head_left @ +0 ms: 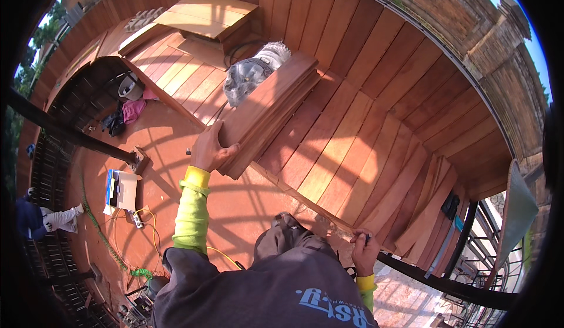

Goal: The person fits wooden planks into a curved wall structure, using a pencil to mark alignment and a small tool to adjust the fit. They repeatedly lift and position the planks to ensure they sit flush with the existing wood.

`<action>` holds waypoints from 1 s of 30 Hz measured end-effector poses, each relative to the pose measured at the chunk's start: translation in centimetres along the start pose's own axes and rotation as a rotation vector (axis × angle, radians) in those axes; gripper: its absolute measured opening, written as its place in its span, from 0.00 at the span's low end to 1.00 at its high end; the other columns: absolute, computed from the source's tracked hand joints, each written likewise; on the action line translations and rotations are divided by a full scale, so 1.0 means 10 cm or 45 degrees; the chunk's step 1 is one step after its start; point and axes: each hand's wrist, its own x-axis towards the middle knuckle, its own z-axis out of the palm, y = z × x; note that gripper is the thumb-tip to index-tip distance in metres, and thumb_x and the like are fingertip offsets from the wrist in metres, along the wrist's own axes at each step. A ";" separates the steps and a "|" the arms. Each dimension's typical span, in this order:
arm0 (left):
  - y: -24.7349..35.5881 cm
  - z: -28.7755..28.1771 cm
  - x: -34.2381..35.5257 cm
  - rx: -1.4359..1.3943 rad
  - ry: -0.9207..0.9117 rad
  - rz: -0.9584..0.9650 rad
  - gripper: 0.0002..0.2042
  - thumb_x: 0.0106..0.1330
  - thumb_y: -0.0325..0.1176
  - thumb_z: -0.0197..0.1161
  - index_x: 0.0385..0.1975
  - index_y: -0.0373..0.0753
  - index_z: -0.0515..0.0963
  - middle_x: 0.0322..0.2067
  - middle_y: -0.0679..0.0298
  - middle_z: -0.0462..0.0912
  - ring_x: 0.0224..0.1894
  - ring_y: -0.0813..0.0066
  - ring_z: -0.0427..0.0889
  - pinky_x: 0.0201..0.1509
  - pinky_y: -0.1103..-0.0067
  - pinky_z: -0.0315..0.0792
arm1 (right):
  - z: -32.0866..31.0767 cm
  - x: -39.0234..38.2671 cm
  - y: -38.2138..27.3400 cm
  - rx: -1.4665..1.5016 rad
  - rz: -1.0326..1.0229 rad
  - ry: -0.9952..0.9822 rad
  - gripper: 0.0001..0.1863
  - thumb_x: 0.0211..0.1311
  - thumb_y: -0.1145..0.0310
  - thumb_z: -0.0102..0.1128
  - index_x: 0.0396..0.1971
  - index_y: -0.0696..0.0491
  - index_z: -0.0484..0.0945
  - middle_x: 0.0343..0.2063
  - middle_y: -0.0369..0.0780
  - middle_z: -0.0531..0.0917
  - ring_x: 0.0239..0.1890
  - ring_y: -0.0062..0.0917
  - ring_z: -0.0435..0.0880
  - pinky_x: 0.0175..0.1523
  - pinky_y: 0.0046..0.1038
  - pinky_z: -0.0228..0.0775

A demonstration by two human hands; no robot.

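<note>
A stack of reddish-brown wooden boards lies slanting across the plank bench. At its near left end, my left hand grips the edge, thumb and fingers apart against the wood. My right hand is at the bench's front edge, lower right, its fingers closed around a small dark object whose kind I cannot make out. Both forearms wear yellow-green sleeves. A grey cloth bag sits just behind the stack, which partly hides it.
A wooden box-like table stands at the back left. Loose boards lie on the bench's right end. On the red floor are an open carton, cables and a green coiled hose. A dark metal beam crosses the left. Another person's leg shows far left.
</note>
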 end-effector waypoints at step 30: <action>0.06 0.07 -0.43 -0.188 0.323 -0.168 0.39 0.42 0.41 0.77 0.54 0.30 0.69 0.48 0.48 0.76 0.49 0.54 0.76 0.57 0.66 0.67 | 0.17 0.62 0.27 0.414 0.521 0.017 0.11 0.70 0.66 0.45 0.35 0.56 0.74 0.20 0.37 0.75 0.12 0.15 0.69 0.14 0.19 0.61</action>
